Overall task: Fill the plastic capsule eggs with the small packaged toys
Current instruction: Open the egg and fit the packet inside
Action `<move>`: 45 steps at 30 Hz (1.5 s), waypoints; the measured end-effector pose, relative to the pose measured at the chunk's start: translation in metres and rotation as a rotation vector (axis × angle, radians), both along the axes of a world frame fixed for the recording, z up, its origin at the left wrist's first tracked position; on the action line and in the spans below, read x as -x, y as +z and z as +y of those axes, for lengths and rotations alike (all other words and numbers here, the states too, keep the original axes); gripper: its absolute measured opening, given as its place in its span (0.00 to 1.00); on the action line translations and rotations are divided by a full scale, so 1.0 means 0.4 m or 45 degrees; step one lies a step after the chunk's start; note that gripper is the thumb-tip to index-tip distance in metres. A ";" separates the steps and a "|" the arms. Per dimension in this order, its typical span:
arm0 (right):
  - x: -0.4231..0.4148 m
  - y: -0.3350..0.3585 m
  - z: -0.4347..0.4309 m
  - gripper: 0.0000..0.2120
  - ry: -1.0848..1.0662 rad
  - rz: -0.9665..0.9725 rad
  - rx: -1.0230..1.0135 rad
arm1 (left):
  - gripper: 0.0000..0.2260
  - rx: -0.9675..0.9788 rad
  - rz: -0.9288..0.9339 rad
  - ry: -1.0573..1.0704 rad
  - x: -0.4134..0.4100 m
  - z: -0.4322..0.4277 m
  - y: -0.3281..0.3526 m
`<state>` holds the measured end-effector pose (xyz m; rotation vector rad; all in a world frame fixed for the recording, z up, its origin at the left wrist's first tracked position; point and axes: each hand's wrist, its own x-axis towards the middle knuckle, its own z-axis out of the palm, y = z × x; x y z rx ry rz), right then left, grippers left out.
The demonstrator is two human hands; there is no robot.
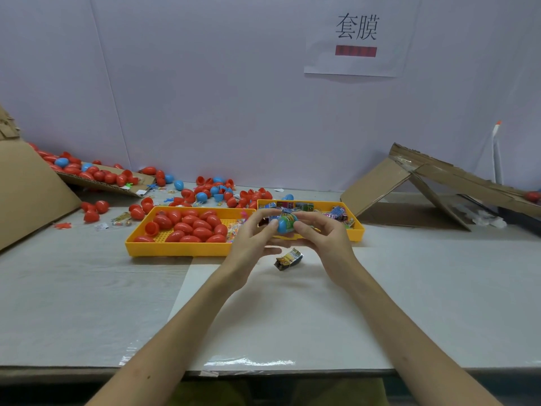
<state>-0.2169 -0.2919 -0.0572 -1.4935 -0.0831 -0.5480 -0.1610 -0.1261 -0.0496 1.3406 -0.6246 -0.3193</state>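
A blue capsule egg (282,225) with a colourful wrapper around its right part (290,222) is held above the table between both hands. My left hand (254,241) pinches its left end and my right hand (320,238) pinches the wrapped right end. Below them a small packaged toy (289,259) lies on the white sheet. A yellow tray (175,248) holds several red capsule eggs (187,227). A second yellow tray (358,232) holds several packaged toys (336,213).
Loose red and blue eggs (210,191) litter the back of the table and spill from a flat cardboard box (111,183) at the left. A cardboard slab (26,191) leans at far left; folded cardboard (439,183) stands at the right.
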 end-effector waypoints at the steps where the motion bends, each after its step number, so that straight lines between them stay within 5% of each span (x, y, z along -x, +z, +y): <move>1: 0.001 0.001 0.002 0.12 -0.013 0.004 -0.003 | 0.09 0.014 -0.049 0.036 -0.001 0.000 0.000; 8: 0.002 0.000 0.004 0.12 0.016 0.012 -0.035 | 0.11 0.009 -0.248 0.103 0.002 0.003 0.004; 17: 0.007 0.005 0.011 0.15 0.028 0.009 0.083 | 0.13 0.188 -0.016 0.094 0.008 0.008 0.011; 35: 0.005 0.001 0.011 0.07 -0.268 -0.131 0.252 | 0.15 0.152 0.005 0.061 -0.002 0.006 0.003; 45: 0.013 0.010 0.009 0.04 -0.171 -0.001 0.204 | 0.16 0.129 0.016 0.080 -0.008 0.005 -0.002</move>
